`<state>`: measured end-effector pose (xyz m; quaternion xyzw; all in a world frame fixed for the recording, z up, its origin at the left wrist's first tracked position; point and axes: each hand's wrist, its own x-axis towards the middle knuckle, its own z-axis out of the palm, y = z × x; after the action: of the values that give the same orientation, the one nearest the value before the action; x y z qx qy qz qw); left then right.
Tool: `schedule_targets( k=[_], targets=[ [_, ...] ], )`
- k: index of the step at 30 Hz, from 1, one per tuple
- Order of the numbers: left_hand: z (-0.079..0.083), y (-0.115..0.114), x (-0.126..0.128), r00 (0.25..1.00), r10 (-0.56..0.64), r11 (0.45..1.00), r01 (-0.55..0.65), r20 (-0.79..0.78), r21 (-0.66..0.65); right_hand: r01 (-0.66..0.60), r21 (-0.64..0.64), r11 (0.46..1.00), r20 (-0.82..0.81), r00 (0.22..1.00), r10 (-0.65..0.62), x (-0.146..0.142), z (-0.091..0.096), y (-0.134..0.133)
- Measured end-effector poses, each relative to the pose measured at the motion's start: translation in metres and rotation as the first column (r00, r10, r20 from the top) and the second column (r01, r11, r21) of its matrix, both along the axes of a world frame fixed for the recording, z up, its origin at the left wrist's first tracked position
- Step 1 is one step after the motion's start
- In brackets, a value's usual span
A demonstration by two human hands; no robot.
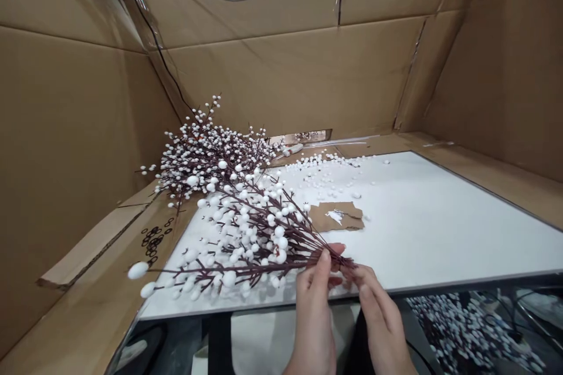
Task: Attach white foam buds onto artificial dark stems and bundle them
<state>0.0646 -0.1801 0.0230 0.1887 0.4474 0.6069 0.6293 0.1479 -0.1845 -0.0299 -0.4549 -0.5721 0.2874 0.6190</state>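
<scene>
White-berried twig bundle (246, 234) on the worktop (440, 228); left hand (314, 304) and right hand (378, 313) both pinch its gathered stem ends, grip clenched. Parting stems likely needs steadiness.

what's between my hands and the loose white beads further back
A torn cardboard scrap with a white smear, lying on the white board, seen in the head view.

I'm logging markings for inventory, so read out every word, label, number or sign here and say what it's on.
No readable text in this view.
Cardboard walls: plain, no print.
Black ring marks on the left cardboard flap: too small to read as characters.
Cardboard scrap on the white board: a white smear, no letters.
Berry branches in the left hand and right hand: no tag visible.
</scene>
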Motion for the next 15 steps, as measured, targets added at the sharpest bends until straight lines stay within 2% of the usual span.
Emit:
schedule_targets(
  k=[3, 8, 10, 12, 14, 15],
  targets=[
    [0.000, 0.000, -0.002, 1.000, -0.010, 0.999, 0.010, 0.002, 0.041, -0.067, -0.170, 0.983, -0.107, 0.993, 0.049, -0.004, 0.011, 0.005],
    [-0.009, 0.003, -0.005, 0.998, -0.043, 0.993, 0.048, -0.046, 0.108, -0.137, -0.245, 0.960, -0.094, 0.989, 0.117, -0.009, 0.025, 0.015],
    [-0.013, 0.003, -0.006, 0.995, -0.060, 0.987, 0.071, -0.078, 0.143, -0.090, -0.227, 0.970, -0.014, 0.996, 0.089, -0.011, 0.025, 0.016],
    [-0.014, 0.002, -0.010, 0.982, -0.104, 0.978, 0.130, -0.160, 0.161, 0.013, -0.149, 0.989, 0.118, 0.993, 0.005, -0.013, 0.023, 0.016],
    [-0.011, -0.001, -0.023, 0.922, -0.163, 0.950, 0.243, -0.352, 0.196, 0.107, -0.051, 0.993, 0.244, 0.966, -0.092, -0.013, 0.021, 0.015],
    [-0.008, -0.004, -0.033, 0.849, -0.174, 0.919, 0.322, -0.499, 0.227, 0.138, -0.010, 0.990, 0.292, 0.948, -0.129, -0.012, 0.019, 0.015]
  ],
)
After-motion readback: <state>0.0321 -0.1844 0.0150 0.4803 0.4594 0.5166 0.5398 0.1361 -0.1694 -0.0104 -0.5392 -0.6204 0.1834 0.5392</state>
